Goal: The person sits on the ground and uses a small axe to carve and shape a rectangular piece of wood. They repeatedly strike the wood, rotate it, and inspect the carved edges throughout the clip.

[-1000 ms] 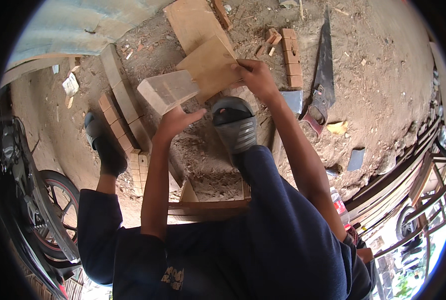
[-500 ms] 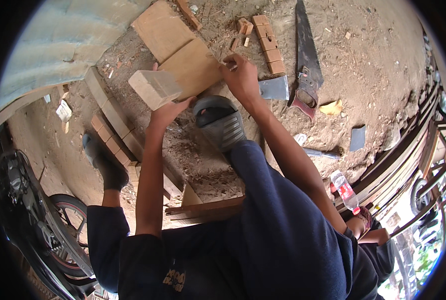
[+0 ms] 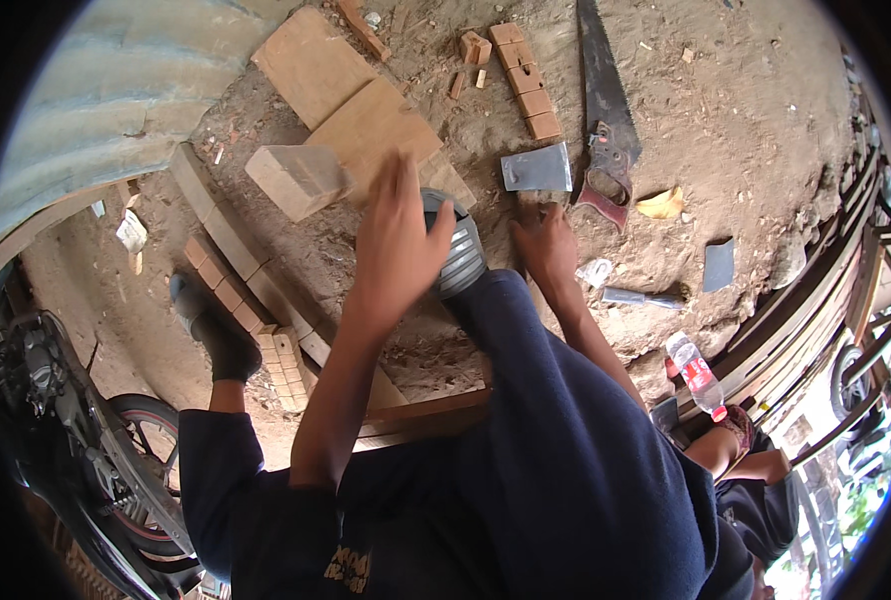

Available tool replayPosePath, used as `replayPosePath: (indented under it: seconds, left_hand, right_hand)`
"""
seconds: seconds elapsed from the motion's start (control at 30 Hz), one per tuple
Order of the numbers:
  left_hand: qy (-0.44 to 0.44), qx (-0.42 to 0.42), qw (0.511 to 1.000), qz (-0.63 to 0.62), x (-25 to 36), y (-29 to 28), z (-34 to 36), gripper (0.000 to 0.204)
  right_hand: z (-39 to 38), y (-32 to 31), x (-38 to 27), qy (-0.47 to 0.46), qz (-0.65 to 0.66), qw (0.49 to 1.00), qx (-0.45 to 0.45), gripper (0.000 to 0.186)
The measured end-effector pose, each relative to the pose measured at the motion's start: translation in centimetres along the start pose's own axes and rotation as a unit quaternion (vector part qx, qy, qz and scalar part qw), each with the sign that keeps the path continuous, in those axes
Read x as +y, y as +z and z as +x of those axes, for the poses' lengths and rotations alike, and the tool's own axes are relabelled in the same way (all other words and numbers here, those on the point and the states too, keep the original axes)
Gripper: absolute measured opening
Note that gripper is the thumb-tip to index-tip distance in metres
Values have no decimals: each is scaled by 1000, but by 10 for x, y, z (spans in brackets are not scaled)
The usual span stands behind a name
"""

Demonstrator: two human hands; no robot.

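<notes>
My left hand is open with its fingers stretched out, slightly blurred, above the lower end of a flat brown board and beside my sandal. To its left a pale wooden block rests, apart from the fingers. My right hand is low by the near edge of a flat grey blade-like piece. Its fingers are bent round something that I cannot make out. A second board lies beyond the first one.
A handsaw and a row of small wooden blocks lie on the dirt. Farther right are a chisel-like tool, a grey sheet and a plastic bottle. A motorcycle stands at left; another person is at lower right.
My left hand has left the wooden block and moved right, over the board's end. My right hand has come off the board and moved right and nearer, to the grey piece.
</notes>
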State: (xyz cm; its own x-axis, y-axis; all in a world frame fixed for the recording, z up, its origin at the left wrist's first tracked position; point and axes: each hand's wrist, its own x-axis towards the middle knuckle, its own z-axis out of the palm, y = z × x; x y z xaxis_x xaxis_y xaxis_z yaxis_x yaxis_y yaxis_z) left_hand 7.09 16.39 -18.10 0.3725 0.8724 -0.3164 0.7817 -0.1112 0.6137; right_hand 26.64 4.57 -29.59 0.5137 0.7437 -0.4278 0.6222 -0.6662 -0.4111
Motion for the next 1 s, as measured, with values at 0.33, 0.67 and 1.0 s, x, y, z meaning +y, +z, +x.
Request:
replayPosePath:
  seconds: [0.33, 0.67, 1.0]
  left_hand:
    - [-86, 37, 975, 201, -50, 42, 95, 111]
    - [-50, 45, 984, 165, -59, 62, 91, 136]
    - [-85, -6, 979, 183, -65, 65, 98, 140]
  right_hand:
    - [29, -34, -7, 200, 418, 828, -317, 31]
    - [10, -36, -40, 27, 258, 952, -166, 46]
    - [47, -24, -123, -143, 237, 958, -73, 40]
